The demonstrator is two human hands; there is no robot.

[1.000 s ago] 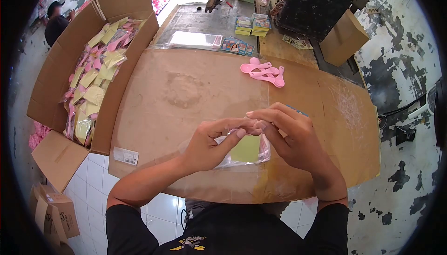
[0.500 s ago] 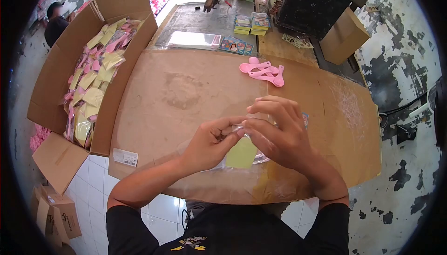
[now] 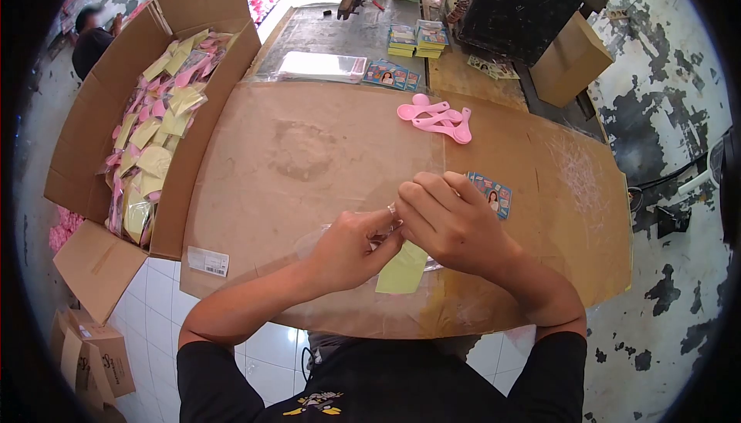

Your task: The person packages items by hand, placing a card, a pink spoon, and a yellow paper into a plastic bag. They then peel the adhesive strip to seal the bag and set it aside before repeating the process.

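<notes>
Both hands meet low-centre over the counter (image 3: 309, 145). The left hand (image 3: 351, 245) pinches the top edge of a clear bag (image 3: 312, 239) between thumb and forefinger. The right hand (image 3: 451, 226) has its fingers (image 3: 421, 199) curled and pressed close together on the same edge, right against the left fingertips. The bag is held just above the counter's near edge, with a yellow card (image 3: 403, 272) hanging tilted inside or behind it below the hands. Step in hand, as a judgement: working the bag's mouth, card already at the bag. The next move calls for a firm two-sided pinch on thin slippery film and keeping the card from sliding out. Printed picture cards (image 3: 490, 191) lie just beside the right hand, pink spoons (image 3: 436, 118) farther back, a stack of clear bags (image 3: 324, 66) behind those. The open cardboard box (image 3: 93, 114) to the left holds filled pink-and-yellow packs (image 3: 158, 137). Hard to tell: whether the bag mouth is open or shut, since the hands cover it. The right pads are hidden, and the film's outline is barely visible against the counter. Whether a spoon is inside cannot be told. Another person (image 3: 89, 37) is at top left, blurred by the lens edge.
</notes>
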